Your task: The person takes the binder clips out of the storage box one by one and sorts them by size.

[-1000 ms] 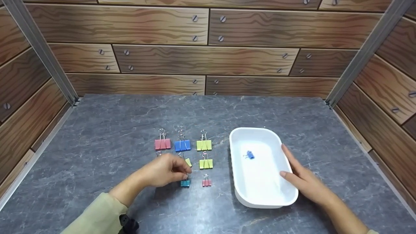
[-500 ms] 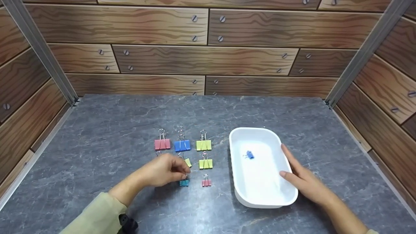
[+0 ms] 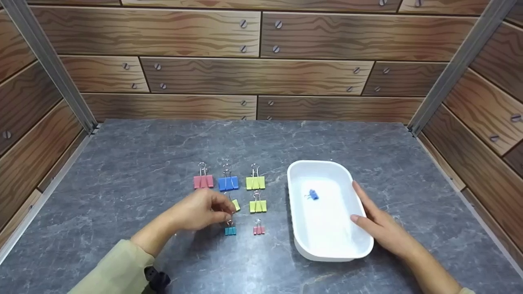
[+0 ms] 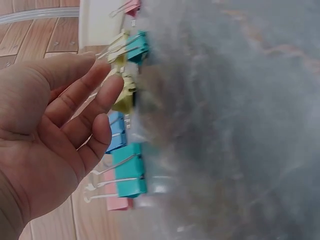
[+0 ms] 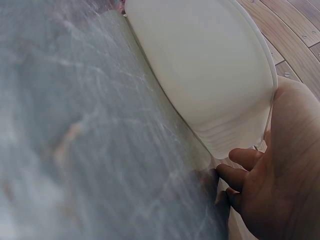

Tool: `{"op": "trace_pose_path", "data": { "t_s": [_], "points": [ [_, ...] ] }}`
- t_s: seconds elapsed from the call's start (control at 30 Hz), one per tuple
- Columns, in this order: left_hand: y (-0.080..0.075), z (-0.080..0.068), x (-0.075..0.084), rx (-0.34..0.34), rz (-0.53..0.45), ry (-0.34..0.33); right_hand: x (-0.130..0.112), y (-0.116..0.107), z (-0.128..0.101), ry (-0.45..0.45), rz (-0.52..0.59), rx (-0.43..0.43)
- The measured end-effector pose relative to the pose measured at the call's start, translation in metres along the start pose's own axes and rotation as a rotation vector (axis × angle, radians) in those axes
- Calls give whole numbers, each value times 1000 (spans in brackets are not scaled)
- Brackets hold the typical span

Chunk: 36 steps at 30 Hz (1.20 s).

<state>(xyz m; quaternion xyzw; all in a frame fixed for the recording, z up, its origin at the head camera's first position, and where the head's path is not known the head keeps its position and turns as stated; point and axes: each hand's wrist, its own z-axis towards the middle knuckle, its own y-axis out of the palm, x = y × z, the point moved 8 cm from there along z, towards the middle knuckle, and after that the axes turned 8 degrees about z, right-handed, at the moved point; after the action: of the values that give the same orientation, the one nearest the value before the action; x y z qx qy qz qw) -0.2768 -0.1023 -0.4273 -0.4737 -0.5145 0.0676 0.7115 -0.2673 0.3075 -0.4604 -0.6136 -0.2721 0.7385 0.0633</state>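
Observation:
My left hand (image 3: 198,210) hovers over the left rows of binder clips, thumb and fingertips just above the wire handles of a small teal binder clip (image 3: 230,231). Nothing shows between its loosely bent fingers in the left wrist view. Behind the fingertips a yellow binder clip (image 3: 236,205) is partly covered; a larger teal binder clip (image 4: 131,170) shows in the left wrist view but is hidden by the hand from the head. My right hand (image 3: 382,224) holds the right side of a white plastic tub (image 3: 327,232), thumb over the rim. Inside lies a small blue binder clip (image 3: 313,195).
At the back of the group stand a large pink clip (image 3: 203,181), a large blue clip (image 3: 228,183) and a large yellow clip (image 3: 255,183). A medium yellow clip (image 3: 258,206) and small pink clip (image 3: 258,230) stand between left hand and tub. Wood-patterned walls (image 3: 257,75) enclose the table.
My left hand has drawn slightly left, off the small teal clip, so its wire handles now show. That clip has shifted a little left. The right hand and tub stay put.

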Motion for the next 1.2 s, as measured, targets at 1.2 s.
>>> {"op": "trace_pose_path", "data": {
  "t_s": [1.2],
  "points": [
    [43, 170, 117, -33, -55, 141, -1, 1, 0, -8, 23, -11]
  ]
}}
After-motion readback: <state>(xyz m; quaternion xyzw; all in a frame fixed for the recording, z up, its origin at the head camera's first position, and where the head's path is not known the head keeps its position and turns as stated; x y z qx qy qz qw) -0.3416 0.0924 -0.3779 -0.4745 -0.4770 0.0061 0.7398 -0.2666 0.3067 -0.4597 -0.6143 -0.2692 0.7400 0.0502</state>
